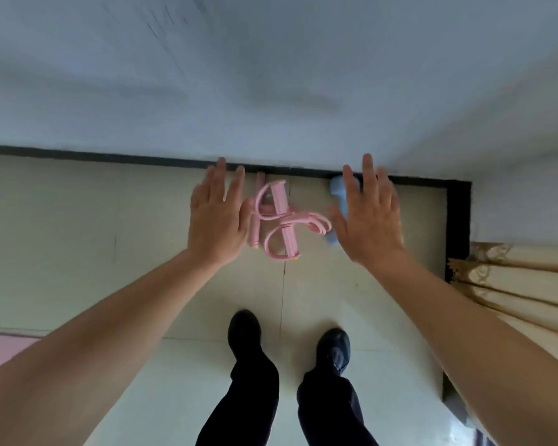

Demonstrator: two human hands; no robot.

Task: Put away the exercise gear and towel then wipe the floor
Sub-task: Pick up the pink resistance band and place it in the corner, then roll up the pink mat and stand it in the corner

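Black shoes (244,329) are standing nearest, toes pointing far. Both arms are reaching out, with the left grip (218,217) and right grip (368,217) released, fingers spread, holding nothing. A pink pull-rope exerciser (281,217) is lying on the floor (78,236) between them, bars running near-to-far, closest to the left grip. A blue dumbbell (337,191) is hiding mostly behind the right grip; I cannot tell whether they are touching.

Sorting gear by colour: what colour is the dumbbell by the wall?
Dumbbell: light blue, head view.

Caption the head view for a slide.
Left hand and right hand, both open, reach over a pink band and blue dumbbell on the floor by the wall.
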